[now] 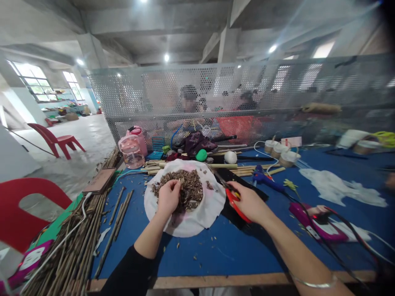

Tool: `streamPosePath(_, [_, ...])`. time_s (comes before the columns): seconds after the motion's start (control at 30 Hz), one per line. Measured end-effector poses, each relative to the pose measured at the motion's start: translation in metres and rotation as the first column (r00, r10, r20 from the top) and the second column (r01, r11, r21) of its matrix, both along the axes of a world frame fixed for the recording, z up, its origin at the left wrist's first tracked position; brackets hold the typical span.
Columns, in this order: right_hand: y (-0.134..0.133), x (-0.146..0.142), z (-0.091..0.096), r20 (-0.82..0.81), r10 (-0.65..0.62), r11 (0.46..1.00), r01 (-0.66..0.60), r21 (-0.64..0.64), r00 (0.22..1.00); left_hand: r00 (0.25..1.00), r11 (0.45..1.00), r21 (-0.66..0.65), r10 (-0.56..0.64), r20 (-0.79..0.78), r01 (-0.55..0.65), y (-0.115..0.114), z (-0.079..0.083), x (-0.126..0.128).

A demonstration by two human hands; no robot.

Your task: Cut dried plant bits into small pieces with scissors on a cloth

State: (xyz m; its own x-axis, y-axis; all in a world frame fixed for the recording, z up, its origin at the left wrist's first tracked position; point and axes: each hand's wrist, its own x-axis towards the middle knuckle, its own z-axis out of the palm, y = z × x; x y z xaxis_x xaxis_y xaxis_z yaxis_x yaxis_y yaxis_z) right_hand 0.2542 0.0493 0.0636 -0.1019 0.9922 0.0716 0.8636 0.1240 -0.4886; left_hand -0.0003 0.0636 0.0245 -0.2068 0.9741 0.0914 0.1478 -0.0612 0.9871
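My left hand (pixel 168 198) rests on a heap of brown dried chips (pixel 188 190) and pinches a small piece between its fingertips. The heap lies on a white cloth (pixel 191 224) spread on the blue table (pixel 216 250). To the right of the cloth, my right hand (pixel 248 202) is closed round red-handled scissors (pixel 232 198), whose blades point toward the heap. A metal bangle sits on my right forearm.
Bundles of thin sticks (pixel 77 242) lie along the table's left edge, with more sticks (pixel 247 168) behind the cloth. A pink jug (pixel 132 150), tape rolls (pixel 279 150), a blue tool (pixel 265 179) and a pink glue gun (pixel 321 228) with cables stand around. People sit behind a perforated screen (pixel 216 94).
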Motion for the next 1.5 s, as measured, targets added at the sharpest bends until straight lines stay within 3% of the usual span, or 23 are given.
streamPosePath(0.1, [0.005, -0.041, 0.005, -0.120, 0.247, 0.969, -0.248, -0.001, 0.962, 0.998, 0.999, 0.026, 0.038, -0.052, -0.037, -0.002, -0.001, 0.004])
streamPosePath(0.27, [0.003, -0.080, -0.011, -0.068, 0.298, 0.954, -0.294, 0.060, 0.952, 0.993, 0.999, -0.034, -0.019, 0.113, 0.023, -0.007, 0.007, 0.014])
streamPosePath(0.43, [-0.003, -0.081, -0.027, -0.055, 0.300, 0.950, -0.293, 0.107, 0.952, 0.982, 0.997, -0.060, -0.029, 0.187, 0.040, -0.008, 0.004, 0.018])
streamPosePath(0.67, [-0.004, -0.081, -0.031, -0.083, 0.315, 0.937, -0.297, 0.182, 0.945, 0.968, 0.996, -0.055, -0.051, 0.247, 0.066, -0.011, 0.005, 0.020])
streamPosePath(0.97, [-0.006, -0.080, -0.027, -0.131, 0.315, 0.946, -0.300, 0.124, 0.940, 0.993, 0.994, 0.014, -0.108, 0.057, 0.107, -0.014, -0.001, 0.020])
streamPosePath(1.23, [-0.006, -0.080, -0.028, -0.110, 0.323, 0.944, -0.311, 0.110, 0.940, 0.988, 0.996, 0.054, -0.057, -0.142, 0.066, -0.015, -0.004, 0.016])
streamPosePath(1.5, [-0.005, -0.081, -0.033, -0.303, 0.338, 0.938, -0.345, 0.031, 0.891, 0.994, 0.996, 0.030, -0.076, -0.078, 0.079, -0.015, -0.005, 0.014])
